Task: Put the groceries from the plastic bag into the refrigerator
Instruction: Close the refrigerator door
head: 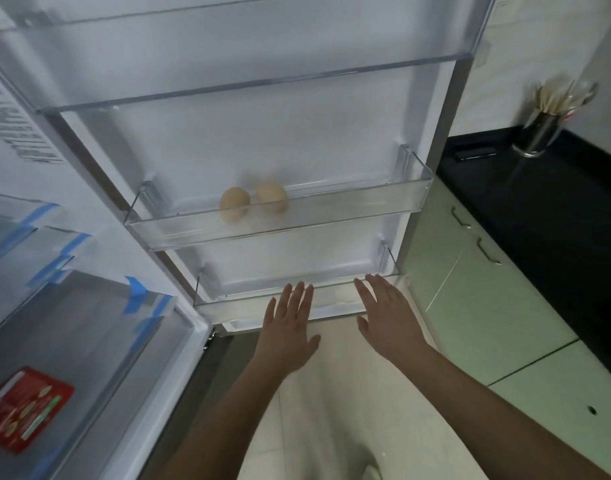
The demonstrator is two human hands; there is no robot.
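The refrigerator door [227, 140] stands open in front of me, showing its clear plastic bins. Two beige eggs [252, 202] sit side by side in the middle door bin [366, 206]. Below it is the lowest door bin [248, 306], with nothing visible inside. My left hand [290, 327] and my right hand [387, 317] are both held out flat with straight fingers, fingertips at the front rim of that lowest bin, holding nothing. A red food packet [23, 408] lies in the refrigerator's drawer at the lower left. The plastic bag is out of view.
A clear drawer with blue tape strips [137, 292] fills the refrigerator's lower left. To the right run pale green cabinets [470, 299] under a black countertop [556, 209], with a metal utensil holder [539, 133] and a dark object [475, 153] on it. Light floor lies below my arms.
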